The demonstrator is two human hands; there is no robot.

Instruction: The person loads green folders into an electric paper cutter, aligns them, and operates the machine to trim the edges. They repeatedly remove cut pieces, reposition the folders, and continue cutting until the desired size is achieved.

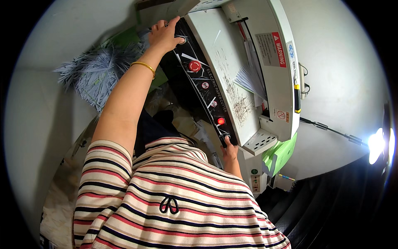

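A paper cutter has a black front panel (207, 85) that runs slantwise before me. At its upper left end, my left hand (163, 37) is open, with its fingers over the panel's edge and its thumb on a round button (182, 40). Toward the lower right end, my right hand (230, 152) has its thumb stretched up onto another round button (227, 136); its other fingers are partly hidden. Between the hands are a red stop knob (194, 66) and a lit red button (221, 121). Fanned white paper (251, 79) lies under the cutter's upright housing (277, 62).
Cut paper strips (101, 74) are heaped at the left. Thin strips litter the panel, and dark scratches mark the pale cutter bed (228, 70). A yellow-black utility knife (297, 98) hangs on the housing. Green sheets (282, 155) stick out at the right, near a bright lamp (376, 146).
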